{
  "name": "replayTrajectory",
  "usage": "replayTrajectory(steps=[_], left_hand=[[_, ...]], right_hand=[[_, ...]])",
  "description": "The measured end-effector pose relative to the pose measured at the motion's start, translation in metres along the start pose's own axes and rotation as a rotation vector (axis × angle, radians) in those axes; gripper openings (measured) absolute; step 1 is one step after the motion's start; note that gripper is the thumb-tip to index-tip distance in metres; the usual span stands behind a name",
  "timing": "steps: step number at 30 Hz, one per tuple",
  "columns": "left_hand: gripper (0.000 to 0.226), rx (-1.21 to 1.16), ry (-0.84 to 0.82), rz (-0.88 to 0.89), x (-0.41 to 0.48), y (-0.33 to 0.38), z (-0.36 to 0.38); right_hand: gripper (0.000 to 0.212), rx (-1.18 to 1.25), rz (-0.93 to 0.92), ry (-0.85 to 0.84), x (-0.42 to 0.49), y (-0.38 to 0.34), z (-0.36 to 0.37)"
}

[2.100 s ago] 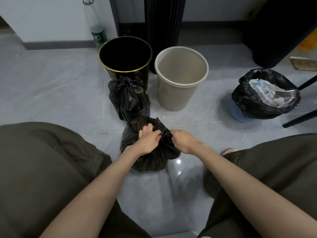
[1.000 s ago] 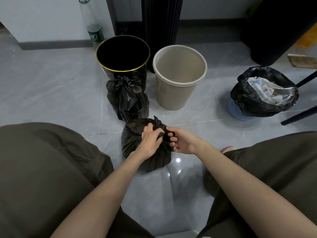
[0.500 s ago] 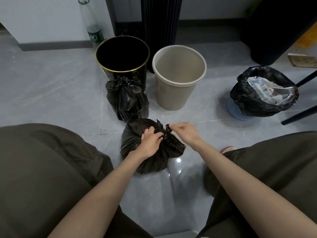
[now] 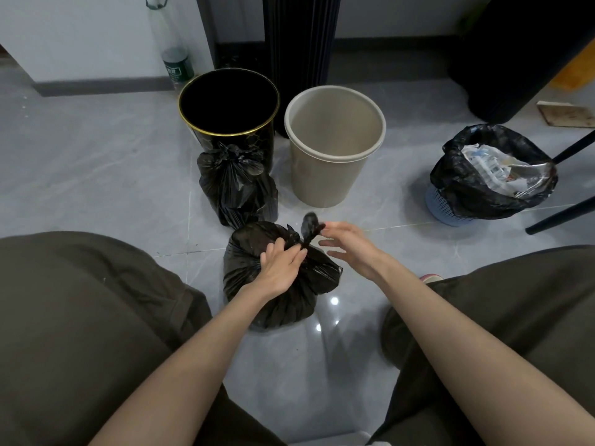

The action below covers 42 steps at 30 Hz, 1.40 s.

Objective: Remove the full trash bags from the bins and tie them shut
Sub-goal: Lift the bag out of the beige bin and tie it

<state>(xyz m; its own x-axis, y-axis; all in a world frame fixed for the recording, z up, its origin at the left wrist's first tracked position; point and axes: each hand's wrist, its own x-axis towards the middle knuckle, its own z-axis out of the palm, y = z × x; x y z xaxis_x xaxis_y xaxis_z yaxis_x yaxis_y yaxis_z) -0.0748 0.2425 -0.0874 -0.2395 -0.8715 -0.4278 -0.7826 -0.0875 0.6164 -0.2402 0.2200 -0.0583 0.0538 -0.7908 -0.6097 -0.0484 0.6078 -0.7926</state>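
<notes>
Left hand (image 4: 283, 265) grips the gathered neck of the black bag (image 4: 283, 304), which sits on the floor just in front of the beige bin (image 4: 325, 181). Right hand (image 4: 349, 249) is spread, one fingertip touching the twisted tail (image 4: 309, 225). Half a second back I saw it pinching there. Tied bag (image 4: 236, 188) sits left of the beige bin, against the black bin (image 4: 225, 135). Well to its right, the blue basket (image 4: 444, 207) has a liner (image 4: 463, 188) holding paper waste (image 4: 495, 169).

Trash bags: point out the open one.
The bag in the blue basket: its mouth gapes over paper waste. The leaning bag and the held bag are gathered shut.
</notes>
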Motion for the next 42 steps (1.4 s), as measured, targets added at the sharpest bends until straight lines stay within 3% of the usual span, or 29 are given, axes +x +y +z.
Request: replayTrajectory(steps=[3,6,10,13,18,22,27,31,34,37,42], left_hand=[[0.03,-0.009,0.005,-0.011,0.0,-0.001,-0.001],[0.031,-0.024,0.002,-0.017,0.001,0.0,-0.001],[0.031,-0.052,-0.004,-0.045,0.0,0.001,-0.003],[0.034,-0.046,-0.023,-0.041,0.002,0.001,-0.003],[0.037,-0.04,-0.064,-0.042,0.002,0.003,-0.003],[0.027,-0.061,-0.061,-0.041,0.001,0.002,-0.005],[0.032,-0.33,0.02,-0.123,0.006,0.005,-0.015],[0.04,-0.784,0.191,-0.223,0.002,0.005,-0.027],[0.041,-1.017,0.182,-0.282,-0.003,0.003,-0.032],[0.037,-1.07,0.137,-0.285,-0.002,0.001,-0.031],[0.031,-0.61,0.116,-0.016,-0.007,0.002,-0.045]], right_hand=[[0.047,-0.09,0.052,0.078,0.003,0.015,0.006],[0.021,-0.119,0.012,-0.084,-0.001,0.021,0.013],[0.026,-0.078,-0.017,-0.051,-0.001,0.023,0.013],[0.009,-0.101,-0.061,-0.108,-0.004,0.02,0.018],[0.013,-0.07,-0.141,-0.045,-0.004,0.015,0.024],[0.025,0.051,-0.065,-0.012,0.002,0.02,0.027],[0.025,0.476,0.029,-0.092,0.005,0.021,0.025],[0.023,0.545,0.031,-0.049,0.004,0.017,0.027],[0.026,0.46,-0.042,0.008,0.003,0.013,0.031],[0.034,0.107,-0.177,0.111,0.004,0.016,0.035],[0.043,-0.367,-0.277,0.225,0.007,0.024,0.031]])
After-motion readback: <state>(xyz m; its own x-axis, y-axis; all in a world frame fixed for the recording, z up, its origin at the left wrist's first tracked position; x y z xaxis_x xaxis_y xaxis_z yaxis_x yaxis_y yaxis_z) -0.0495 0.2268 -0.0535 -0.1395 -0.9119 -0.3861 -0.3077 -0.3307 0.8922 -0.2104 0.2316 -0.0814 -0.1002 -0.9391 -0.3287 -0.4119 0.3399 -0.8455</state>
